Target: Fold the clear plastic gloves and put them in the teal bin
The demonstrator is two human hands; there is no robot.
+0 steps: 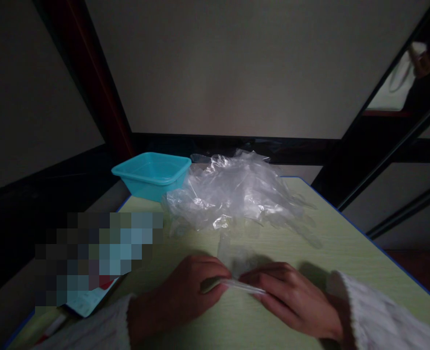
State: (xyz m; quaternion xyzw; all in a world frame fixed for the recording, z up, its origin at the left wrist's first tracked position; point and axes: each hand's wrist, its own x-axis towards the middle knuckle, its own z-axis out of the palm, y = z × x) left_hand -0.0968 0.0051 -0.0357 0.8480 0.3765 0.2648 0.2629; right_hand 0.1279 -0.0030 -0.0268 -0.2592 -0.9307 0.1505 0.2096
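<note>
My left hand and my right hand rest on the pale green table, fingertips meeting near the front middle. Both pinch a thin, clear plastic glove that lies flat between them, partly folded into a narrow strip. The glove's upper part spreads out just beyond my fingers. A loose heap of clear plastic gloves lies further back at the table's middle, about a hand's length from my fingers. White knitted sleeves cover both wrists.
A turquoise plastic tub stands at the back left corner, touching the heap. A booklet or card lies at the left front edge beside a blurred-out patch. Dark bed-frame bars and a wall stand behind the table.
</note>
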